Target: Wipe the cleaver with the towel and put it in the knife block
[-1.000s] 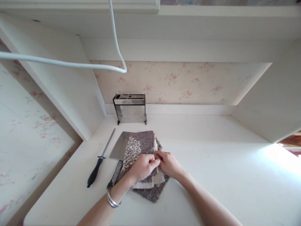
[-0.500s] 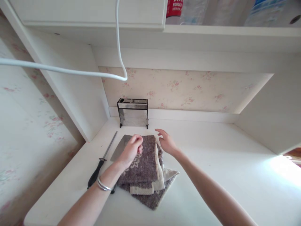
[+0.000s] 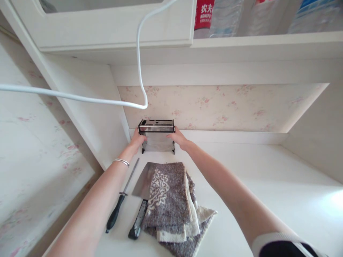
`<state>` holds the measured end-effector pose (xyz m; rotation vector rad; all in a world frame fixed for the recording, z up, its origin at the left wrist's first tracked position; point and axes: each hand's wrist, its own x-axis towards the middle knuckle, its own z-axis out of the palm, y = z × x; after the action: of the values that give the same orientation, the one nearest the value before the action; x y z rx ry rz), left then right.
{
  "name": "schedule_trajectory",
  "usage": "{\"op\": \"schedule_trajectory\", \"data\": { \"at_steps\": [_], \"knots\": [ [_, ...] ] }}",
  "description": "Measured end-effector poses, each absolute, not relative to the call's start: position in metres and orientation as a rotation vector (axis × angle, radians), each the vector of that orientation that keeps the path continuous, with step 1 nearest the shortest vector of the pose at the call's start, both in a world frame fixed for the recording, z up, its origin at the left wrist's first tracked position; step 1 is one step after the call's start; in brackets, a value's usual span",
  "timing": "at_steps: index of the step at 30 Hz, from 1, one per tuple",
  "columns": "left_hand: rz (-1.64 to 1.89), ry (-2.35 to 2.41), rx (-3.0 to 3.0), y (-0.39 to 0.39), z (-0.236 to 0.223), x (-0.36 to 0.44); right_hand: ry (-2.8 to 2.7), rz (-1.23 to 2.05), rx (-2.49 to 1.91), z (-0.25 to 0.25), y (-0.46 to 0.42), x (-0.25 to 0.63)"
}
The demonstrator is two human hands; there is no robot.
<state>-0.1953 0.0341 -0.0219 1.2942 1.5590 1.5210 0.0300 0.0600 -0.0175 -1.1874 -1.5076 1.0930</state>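
Note:
A metal knife holder point(image 3: 157, 142) with black edges and slots in its top stands against the back wall. My left hand point(image 3: 138, 139) grips its left side, thumb across the front. On the right side my right hand point(image 3: 178, 137) grips it the same way; the fingers behind are partly hidden. In front lies a folded brown towel point(image 3: 174, 192) with a cream pattern. It covers part of a cleaver point(image 3: 141, 184), whose black handle points toward me. Left of the cleaver lies a sharpening steel point(image 3: 116, 210) with a black handle.
A white cable point(image 3: 107, 102) hangs across the upper left, near the camera. Overhead is a white cabinet point(image 3: 115, 32) and a shelf with plastic bottles point(image 3: 227, 18). Side panels bound the white counter point(image 3: 241, 167) at left and right.
Both hands have left the towel, moved forward to the back of the counter and taken hold of the knife holder's two sides. The view has tilted upward.

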Motion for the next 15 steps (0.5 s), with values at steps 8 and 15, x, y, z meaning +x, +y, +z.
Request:
{"op": "schedule_trajectory", "data": {
  "at_steps": [8,15],
  "knots": [
    [1.550,1.283,1.443,0.010,-0.017,-0.187,-1.498,1.016,-1.035,-0.004,0.045,0.036],
    [1.446,0.921,1.576,-0.009,0.017,-0.142,-1.487,0.881,-0.955,0.030,0.029,0.100]
  ]
}}
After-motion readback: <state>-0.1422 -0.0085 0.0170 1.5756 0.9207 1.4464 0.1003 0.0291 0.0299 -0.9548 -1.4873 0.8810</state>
